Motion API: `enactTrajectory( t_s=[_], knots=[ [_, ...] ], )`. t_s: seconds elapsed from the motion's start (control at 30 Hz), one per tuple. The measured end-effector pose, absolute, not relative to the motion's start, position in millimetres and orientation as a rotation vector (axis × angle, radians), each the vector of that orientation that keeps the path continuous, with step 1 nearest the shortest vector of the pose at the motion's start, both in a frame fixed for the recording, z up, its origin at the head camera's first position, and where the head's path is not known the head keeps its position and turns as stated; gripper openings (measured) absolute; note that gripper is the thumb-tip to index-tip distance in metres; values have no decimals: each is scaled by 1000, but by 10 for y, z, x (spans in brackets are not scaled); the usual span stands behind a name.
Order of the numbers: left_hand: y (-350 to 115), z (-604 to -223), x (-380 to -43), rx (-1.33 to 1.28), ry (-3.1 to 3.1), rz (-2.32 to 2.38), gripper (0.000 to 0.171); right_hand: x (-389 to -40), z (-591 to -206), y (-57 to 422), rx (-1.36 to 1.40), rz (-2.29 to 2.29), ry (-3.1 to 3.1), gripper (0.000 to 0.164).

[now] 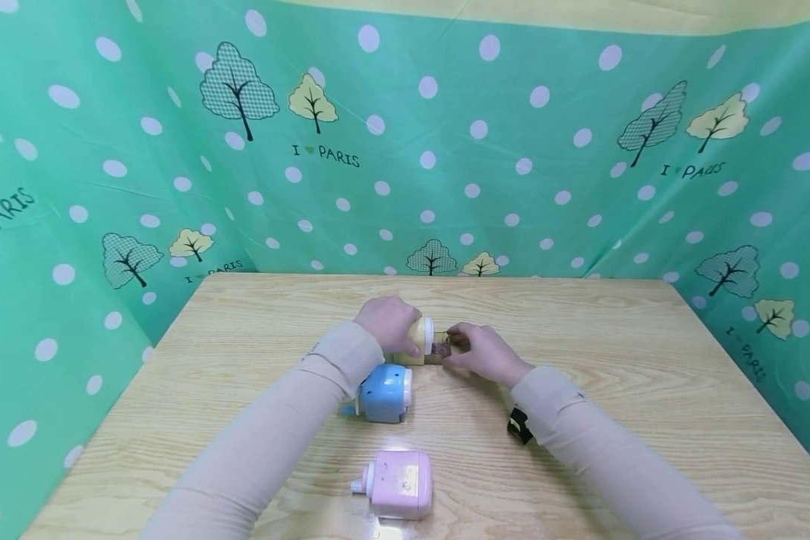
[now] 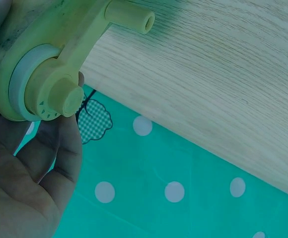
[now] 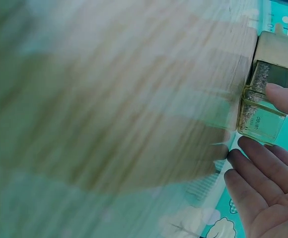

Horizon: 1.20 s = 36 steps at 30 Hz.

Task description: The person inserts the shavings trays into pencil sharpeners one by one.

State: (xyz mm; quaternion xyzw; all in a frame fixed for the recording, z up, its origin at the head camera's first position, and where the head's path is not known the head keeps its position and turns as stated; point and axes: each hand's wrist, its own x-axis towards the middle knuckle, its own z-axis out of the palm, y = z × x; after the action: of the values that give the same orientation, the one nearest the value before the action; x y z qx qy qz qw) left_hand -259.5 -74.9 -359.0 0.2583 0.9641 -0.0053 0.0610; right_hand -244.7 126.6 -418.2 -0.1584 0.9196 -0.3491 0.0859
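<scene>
A yellow crank pencil sharpener [image 1: 412, 358] lies at the back middle of the table. My left hand [image 1: 386, 322] grips its body from the crank side; in the left wrist view, fingers curve behind the yellow crank [image 2: 92, 44] and its white collar. From the sharpener's other end sticks out a clear shavings drawer [image 3: 263, 116], with dark shavings inside. My right hand [image 1: 484, 354] pinches this drawer at its outer end, the thumb on one face and fingertips right at the end edge. Nearer to me stands a blue pencil sharpener [image 1: 383, 394], beside my left wrist.
A pink pencil sharpener [image 1: 400, 484] sits at the front middle of the wooden table [image 1: 621, 330]. Against my right sleeve shows a small black object [image 1: 518, 426]. A green dotted cloth [image 1: 540, 180] hangs behind the table and along both sides.
</scene>
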Motion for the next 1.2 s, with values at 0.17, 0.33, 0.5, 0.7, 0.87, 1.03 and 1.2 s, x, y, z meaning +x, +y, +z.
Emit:
enactTrajectory(
  t_s=[0.17,0.33,0.5,0.7,0.87,1.03,1.2],
  knots=[
    [-750,-3606,-2599,784,2921,-20,58,-2453,-4186,1252,-477,-1036,2749,62],
    [-748,-3611,-2602,788,2924,-17,57,-2453,-4189,1236,-491,-1039,2756,62],
    [-748,-3613,-2603,794,2926,-11,55,-2461,-4196,1217,-498,-1033,2764,63],
    [-752,-3640,-2627,801,2928,-8,55,-2466,-4182,1187,-496,-1019,2768,62],
    [-746,-3625,-2629,799,2922,-12,57,-2470,-4177,1167,-480,-1018,2762,62],
    [-743,-3619,-2629,799,2919,-12,57,-2470,-4170,1151,-468,-1019,2756,62],
    [-746,-3619,-2627,794,2913,-20,57,-2475,-4182,1144,-460,-1023,2747,62]
  ],
)
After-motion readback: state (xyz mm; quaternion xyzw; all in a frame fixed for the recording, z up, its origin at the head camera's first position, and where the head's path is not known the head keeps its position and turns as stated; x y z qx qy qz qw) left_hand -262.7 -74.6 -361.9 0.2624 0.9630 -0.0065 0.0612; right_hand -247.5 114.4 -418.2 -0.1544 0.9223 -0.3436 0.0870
